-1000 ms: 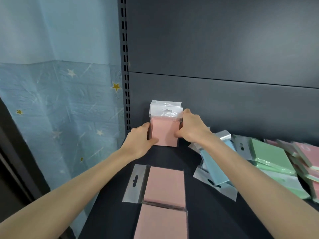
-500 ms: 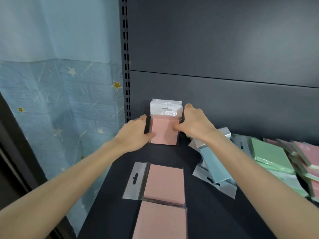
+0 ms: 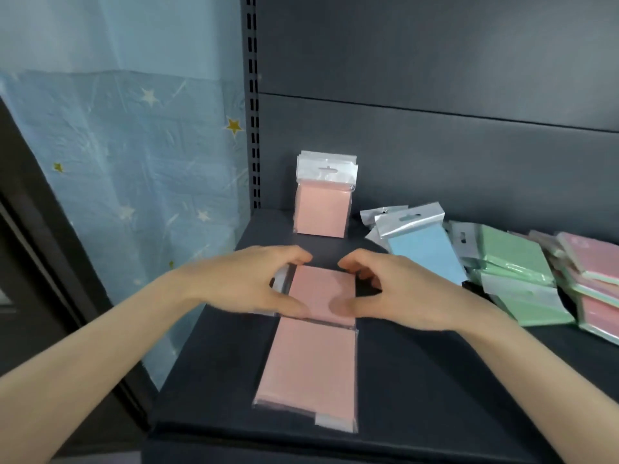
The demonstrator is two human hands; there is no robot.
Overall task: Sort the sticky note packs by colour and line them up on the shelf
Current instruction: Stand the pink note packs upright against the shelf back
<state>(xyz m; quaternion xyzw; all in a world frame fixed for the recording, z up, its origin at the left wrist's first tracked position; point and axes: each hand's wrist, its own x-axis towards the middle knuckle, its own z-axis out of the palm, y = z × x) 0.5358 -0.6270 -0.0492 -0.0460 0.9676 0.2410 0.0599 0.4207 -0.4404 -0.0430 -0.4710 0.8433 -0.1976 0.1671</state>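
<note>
Dark shelf (image 3: 418, 380): left hand (image 3: 248, 283) and right hand (image 3: 395, 293) clasp pink pack (image 3: 321, 293) (print unreadable).

Dark grey matte metal back panel (image 3: 435, 61) fills upper right, horizontal seam (image 3: 435, 112) crossing it. Slotted dark metal upright (image 3: 252, 95) runs down panel's left edge. Left of upright: pale blue crinkled plastic sheet with white and gold stars (image 3: 134, 155), plain light blue wall (image 3: 117, 28) above. Dark slanting frame (image 3: 30, 212) at far left. Dark grey flat shelf deck (image 3: 435, 390) below panel, evenly lit.
</note>
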